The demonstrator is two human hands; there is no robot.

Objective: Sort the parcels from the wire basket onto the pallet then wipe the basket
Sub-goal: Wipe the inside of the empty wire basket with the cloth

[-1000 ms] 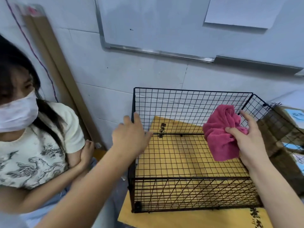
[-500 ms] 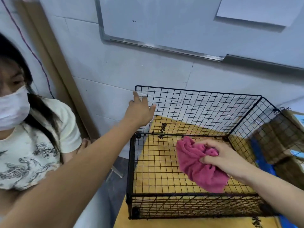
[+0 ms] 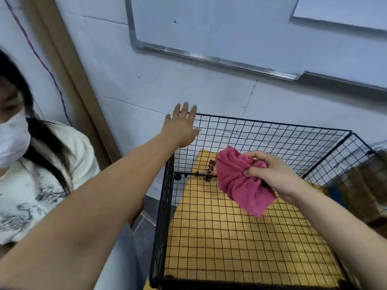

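Note:
A black wire basket (image 3: 272, 130) stands on a yellow board, with no parcels inside it. My right hand (image 3: 274, 176) grips a bunched pink cloth (image 3: 240, 181) inside the basket, above its mesh floor and toward the back. My left hand (image 3: 182, 126) reaches out with straight fingers at the basket's back left top corner, its thumb over the back wall's mesh.
A seated person in a white printed shirt (image 3: 41, 181) is close on the left. The white wall and a whiteboard frame (image 3: 209, 57) lie right behind the basket. Brown parcels (image 3: 364, 185) show through the basket's right wall. A cardboard strip (image 3: 69, 76) leans on the wall.
My left hand has moved from the basket's left side up to its back left corner. My right hand brought the pink cloth down into the basket and then toward the back.

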